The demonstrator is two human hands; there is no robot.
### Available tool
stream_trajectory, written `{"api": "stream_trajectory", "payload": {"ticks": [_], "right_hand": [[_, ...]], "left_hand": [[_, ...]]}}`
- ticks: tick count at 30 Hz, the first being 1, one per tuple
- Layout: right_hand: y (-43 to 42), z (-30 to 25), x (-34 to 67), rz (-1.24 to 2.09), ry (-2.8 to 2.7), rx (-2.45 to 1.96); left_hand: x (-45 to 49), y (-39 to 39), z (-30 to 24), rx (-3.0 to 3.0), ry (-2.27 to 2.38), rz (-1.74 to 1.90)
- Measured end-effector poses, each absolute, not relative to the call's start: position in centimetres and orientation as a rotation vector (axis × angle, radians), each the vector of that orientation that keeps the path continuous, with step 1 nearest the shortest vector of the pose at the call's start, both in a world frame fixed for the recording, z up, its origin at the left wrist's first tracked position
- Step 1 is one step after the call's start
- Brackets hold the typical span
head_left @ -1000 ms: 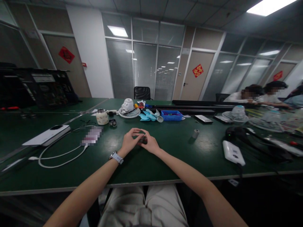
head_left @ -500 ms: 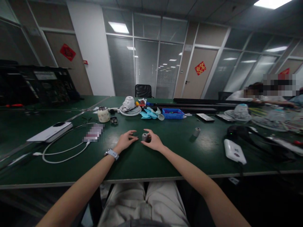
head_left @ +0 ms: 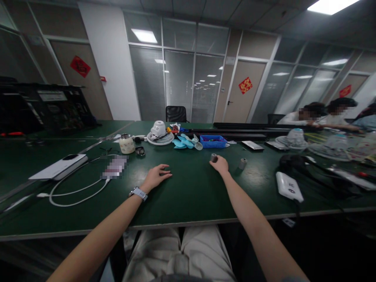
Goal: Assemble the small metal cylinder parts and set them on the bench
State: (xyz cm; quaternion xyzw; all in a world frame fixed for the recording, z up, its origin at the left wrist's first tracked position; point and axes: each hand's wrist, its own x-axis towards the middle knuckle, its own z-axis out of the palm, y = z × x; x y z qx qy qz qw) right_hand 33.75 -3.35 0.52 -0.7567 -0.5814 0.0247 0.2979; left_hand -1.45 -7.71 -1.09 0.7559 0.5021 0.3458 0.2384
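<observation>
While shifting the cylinder (head_left: 213,157) rightward across the counter (head_left: 185,203), nearer its twin (head_left: 243,163), keeps it grasped in the right hand (head_left: 221,165) alone; leaves the left hand (head_left: 155,177) empty, loosely curled, making this one-handed work.

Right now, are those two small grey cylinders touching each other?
Apart. The head view shows the right hand holding one cylinder, with a strip of green tabletop between that hand and the other cylinder.
</observation>
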Motion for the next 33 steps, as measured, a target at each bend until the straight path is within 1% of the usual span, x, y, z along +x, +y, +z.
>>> {"api": "stream_trajectory", "payload": {"ticks": [2,5,9,12,14,17,21,23,25,28,30,33], "right_hand": [[-3.1,0.4,36.7,0.033,-1.288,-2.167],[-3.1,0.1,39.0,-0.005,-1.072,-2.247],[-3.2,0.1,38.9,-0.032,-1.014,-2.264],[-3.6,0.8,37.3,-0.14,-1.023,-2.222],[-4.2,1.5,35.4,-0.258,-1.146,-2.108],[-5.8,2.3,30.6,-0.327,-1.552,-1.809],[-8.6,1.8,22.5,-0.124,-2.225,-1.316],[-9.6,1.1,19.3,0.014,-2.454,-1.147],[-10.2,0.5,17.5,0.142,-2.577,-1.095],[-10.2,-0.1,17.0,0.28,-2.616,-1.116],[-9.9,-0.2,17.5,0.312,-2.611,-1.108],[-9.4,0.1,18.5,0.27,-2.611,-1.091]], "left_hand": [[-1.5,-7.6,-1.2,2.073,1.371,0.95],[-1.4,-7.6,-1.1,2.088,1.383,0.955],[-1.3,-7.6,-0.8,2.085,1.406,0.947],[-1.2,-7.7,-0.7,2.079,1.409,0.939],[-1.1,-7.7,-0.7,2.054,1.42,0.944],[-1.0,-7.7,-0.5,1.956,1.525,1.032],[-1.0,-7.8,-0.3,1.854,1.708,1.19],[-1.1,-7.9,-0.3,1.812,1.766,1.212],[-1.2,-7.9,-0.3,1.786,1.801,1.201],[-1.3,-7.7,-0.5,1.79,1.824,1.179],[-1.3,-7.5,-0.6,1.797,1.836,1.171],[-1.3,-7.5,-0.6,1.802,1.837,1.156]]}}
